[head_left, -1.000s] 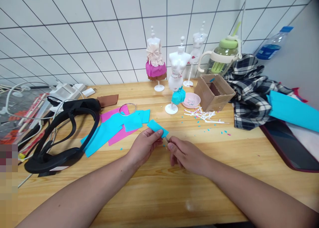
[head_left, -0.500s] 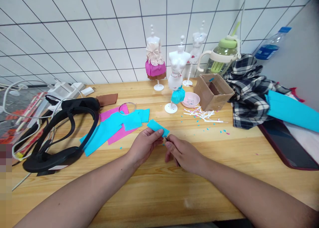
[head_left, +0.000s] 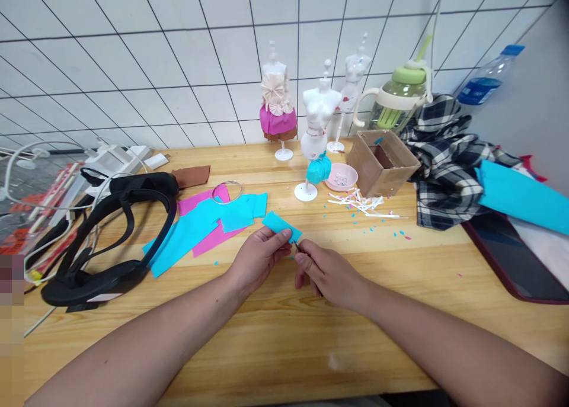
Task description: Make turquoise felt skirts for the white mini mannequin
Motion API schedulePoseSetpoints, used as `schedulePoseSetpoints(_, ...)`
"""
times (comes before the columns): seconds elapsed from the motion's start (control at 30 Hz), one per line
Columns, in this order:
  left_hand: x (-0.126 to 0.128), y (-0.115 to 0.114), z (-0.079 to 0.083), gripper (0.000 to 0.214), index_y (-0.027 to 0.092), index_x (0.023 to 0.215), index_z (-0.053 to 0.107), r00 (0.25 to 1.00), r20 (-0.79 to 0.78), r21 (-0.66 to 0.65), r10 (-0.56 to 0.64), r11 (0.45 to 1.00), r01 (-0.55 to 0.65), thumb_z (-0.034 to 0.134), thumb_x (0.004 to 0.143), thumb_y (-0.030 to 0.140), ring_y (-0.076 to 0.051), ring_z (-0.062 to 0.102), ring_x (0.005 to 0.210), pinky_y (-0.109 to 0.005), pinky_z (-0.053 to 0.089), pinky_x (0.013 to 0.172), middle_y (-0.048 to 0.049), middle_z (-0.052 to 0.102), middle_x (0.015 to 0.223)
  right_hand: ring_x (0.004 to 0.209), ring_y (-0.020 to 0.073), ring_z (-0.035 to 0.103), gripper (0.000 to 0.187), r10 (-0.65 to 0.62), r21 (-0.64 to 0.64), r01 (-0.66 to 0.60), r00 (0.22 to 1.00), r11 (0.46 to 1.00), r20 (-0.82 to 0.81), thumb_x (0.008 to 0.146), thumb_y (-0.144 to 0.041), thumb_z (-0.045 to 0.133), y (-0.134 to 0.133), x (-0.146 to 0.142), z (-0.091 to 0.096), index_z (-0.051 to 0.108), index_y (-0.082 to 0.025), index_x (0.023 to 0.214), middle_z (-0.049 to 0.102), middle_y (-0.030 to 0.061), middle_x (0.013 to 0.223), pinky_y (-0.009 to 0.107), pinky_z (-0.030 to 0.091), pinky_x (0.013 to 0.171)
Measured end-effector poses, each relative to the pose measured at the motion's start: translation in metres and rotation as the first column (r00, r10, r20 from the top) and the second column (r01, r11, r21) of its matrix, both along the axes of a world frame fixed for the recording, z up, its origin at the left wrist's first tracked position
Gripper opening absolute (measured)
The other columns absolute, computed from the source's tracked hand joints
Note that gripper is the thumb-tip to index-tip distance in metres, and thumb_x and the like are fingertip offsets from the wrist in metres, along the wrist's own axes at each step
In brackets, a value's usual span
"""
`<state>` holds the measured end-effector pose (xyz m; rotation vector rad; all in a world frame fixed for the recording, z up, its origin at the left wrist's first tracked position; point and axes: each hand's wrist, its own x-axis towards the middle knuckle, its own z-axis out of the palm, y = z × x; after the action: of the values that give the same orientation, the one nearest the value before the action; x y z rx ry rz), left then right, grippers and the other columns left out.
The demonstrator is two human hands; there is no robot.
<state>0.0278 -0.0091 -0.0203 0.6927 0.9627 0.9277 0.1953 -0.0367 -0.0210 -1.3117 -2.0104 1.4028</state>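
Note:
My left hand (head_left: 259, 259) pinches a small turquoise fabric piece (head_left: 281, 226) just above the wooden table (head_left: 284, 342). My right hand (head_left: 326, 272) is closed round a thin dark tool whose tip touches the fabric's lower right edge; I cannot make out what the tool is. More turquoise and pink fabric sheets (head_left: 208, 223) lie flat to the left of my hands. A white mini mannequin with a turquoise skirt (head_left: 316, 140) stands behind them.
A black headset (head_left: 111, 235) and cables lie at the left. At the back stand a mannequin in a pink skirt (head_left: 278, 108), a pink dish (head_left: 341, 177), a cardboard box (head_left: 382, 161), a green-lidded bottle (head_left: 400, 99). A plaid cloth (head_left: 444, 158) and dark tablet (head_left: 511, 259) lie at the right.
My right hand has shifted slightly left, closer to the fabric piece. The left hand keeps holding the fabric in the same spot.

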Motion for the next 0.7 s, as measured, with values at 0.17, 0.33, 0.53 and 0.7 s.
schedulePoseSetpoints(0.17,-0.001,0.0,-0.001,0.024,0.015,0.077,0.066,1.0,-0.005,0.008,0.013,1.0,-0.012,0.079,0.069,0.033,-0.011,0.06,0.068,-0.025,0.045,0.07,-0.0004,0.068,0.075,0.051,0.0099,0.056,0.021,0.009,0.004,-0.009,1.0,1.0,0.018,0.1,-0.037,0.03,-0.001,0.001,0.001,0.043,-0.023,0.09,0.07,-0.0042,0.071,0.023,0.034,0.056)
schedulePoseSetpoints(0.33,-0.003,0.001,-0.004,0.027,0.015,0.081,0.067,0.999,0.001,0.008,0.032,0.999,-0.032,0.081,0.066,0.033,-0.01,0.06,0.069,-0.024,0.047,0.07,-0.0008,0.069,0.078,0.055,0.0117,0.054,0.031,0.035,0.001,-0.035,0.997,0.999,0.073,0.1,-0.043,0.027,0.001,0.012,0.007,0.045,-0.022,0.085,0.061,-0.0046,0.062,0.024,0.032,0.056)
schedulePoseSetpoints(0.53,-0.004,0.002,-0.007,0.027,0.016,0.087,0.068,1.0,-0.024,0.02,0.013,1.0,-0.012,0.079,0.069,0.032,-0.011,0.062,0.073,-0.024,0.047,0.071,-0.0017,0.07,0.083,0.07,0.0163,0.055,0.036,-0.023,0.102,0.002,0.979,0.995,0.2,0.099,-0.047,0.025,0.007,0.023,0.01,0.05,-0.023,0.088,0.058,-0.0008,0.071,0.026,0.034,0.062)
schedulePoseSetpoints(0.7,-0.002,0.0,-0.006,0.026,0.017,0.083,0.068,0.998,-0.062,0.043,-0.013,0.999,0.015,0.08,0.067,0.034,-0.013,0.061,0.073,-0.026,0.047,0.071,-0.0019,0.071,0.083,0.073,0.0166,0.057,0.039,-0.002,0.092,-0.014,0.985,0.996,0.172,0.098,-0.049,0.026,0.009,0.023,0.008,0.053,-0.023,0.088,0.06,-0.0002,0.075,0.027,0.036,0.065)
